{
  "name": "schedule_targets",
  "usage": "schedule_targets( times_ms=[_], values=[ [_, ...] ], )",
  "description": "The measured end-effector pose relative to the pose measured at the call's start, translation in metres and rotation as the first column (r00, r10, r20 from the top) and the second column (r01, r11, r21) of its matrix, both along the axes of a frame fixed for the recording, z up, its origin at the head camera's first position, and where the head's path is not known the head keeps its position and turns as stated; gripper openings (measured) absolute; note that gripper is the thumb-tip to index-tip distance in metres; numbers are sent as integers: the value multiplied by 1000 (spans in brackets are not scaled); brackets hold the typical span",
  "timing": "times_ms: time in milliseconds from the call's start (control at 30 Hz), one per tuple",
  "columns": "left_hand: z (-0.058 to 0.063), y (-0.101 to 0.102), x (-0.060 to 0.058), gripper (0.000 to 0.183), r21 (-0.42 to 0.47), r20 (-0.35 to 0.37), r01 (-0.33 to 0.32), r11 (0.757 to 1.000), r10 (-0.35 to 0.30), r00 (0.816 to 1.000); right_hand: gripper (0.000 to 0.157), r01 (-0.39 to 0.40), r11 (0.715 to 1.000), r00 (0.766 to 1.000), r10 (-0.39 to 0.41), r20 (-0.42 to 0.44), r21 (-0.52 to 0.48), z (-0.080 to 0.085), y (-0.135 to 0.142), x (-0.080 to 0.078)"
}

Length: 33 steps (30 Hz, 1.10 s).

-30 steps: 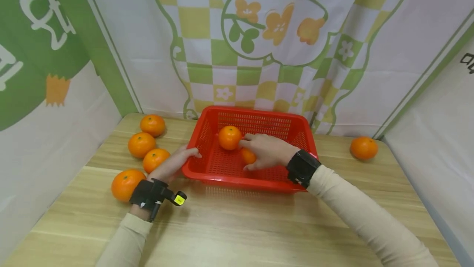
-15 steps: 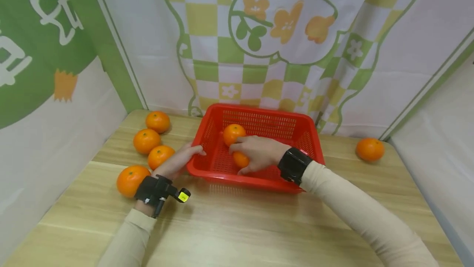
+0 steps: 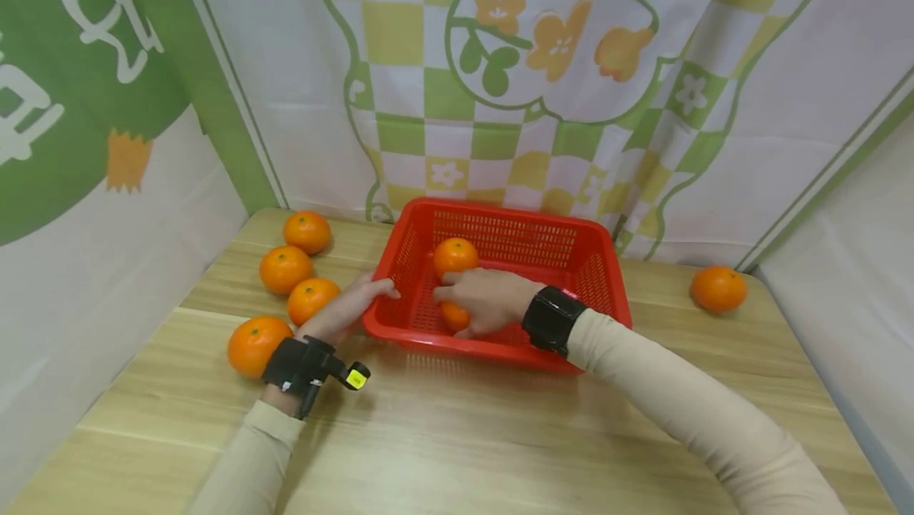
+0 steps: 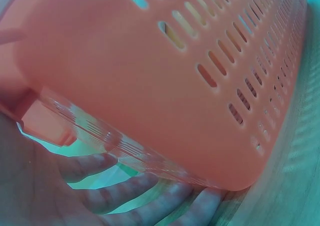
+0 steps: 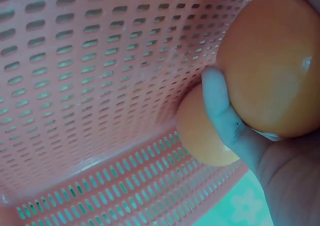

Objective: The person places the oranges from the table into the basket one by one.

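Observation:
My left hand (image 3: 351,307) holds the left end of a red plastic basket (image 3: 457,347), thumb over the rim; in the left wrist view its fingers (image 4: 120,193) lie against the outer wall. Inside the basket, my right hand (image 3: 493,297) grips an orange (image 3: 455,317) near the front left, partly covered by the hand. A second orange (image 3: 455,255) sits behind it, close to the fingertips. The right wrist view shows the held orange (image 5: 272,65) large against the thumb, with the other orange (image 5: 200,128) beyond it.
Several oranges stand on the wooden table (image 3: 457,443) left of the basket, the nearest orange (image 3: 259,347) beside my left wrist. One orange (image 3: 718,289) sits at the far right. A patterned curtain (image 3: 485,142) hangs just behind the basket.
My right hand has moved left inside the basket with its orange, coming nearer to the left end, in front of the other orange. My left hand keeps its hold; the view has shifted slightly.

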<state>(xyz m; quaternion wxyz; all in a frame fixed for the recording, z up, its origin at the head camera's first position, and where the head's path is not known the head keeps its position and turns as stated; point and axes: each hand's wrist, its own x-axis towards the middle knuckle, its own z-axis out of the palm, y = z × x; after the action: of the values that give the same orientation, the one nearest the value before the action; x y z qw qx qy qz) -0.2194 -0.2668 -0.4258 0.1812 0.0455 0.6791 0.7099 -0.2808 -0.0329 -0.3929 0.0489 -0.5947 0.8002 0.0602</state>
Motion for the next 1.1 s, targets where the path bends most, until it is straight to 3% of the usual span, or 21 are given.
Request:
schedule_targets(
  times_ms=[567,1100],
  values=[
    [-5,2,0,51,-2,15,-2,1000,2,1000,57,-113,994,993,113,-18,6,-16,-21,-5],
    [0,-1,1,51,-22,8,-6,1000,6,1000,55,-124,992,990,125,-60,21,-21,-38,-8]
  ],
)
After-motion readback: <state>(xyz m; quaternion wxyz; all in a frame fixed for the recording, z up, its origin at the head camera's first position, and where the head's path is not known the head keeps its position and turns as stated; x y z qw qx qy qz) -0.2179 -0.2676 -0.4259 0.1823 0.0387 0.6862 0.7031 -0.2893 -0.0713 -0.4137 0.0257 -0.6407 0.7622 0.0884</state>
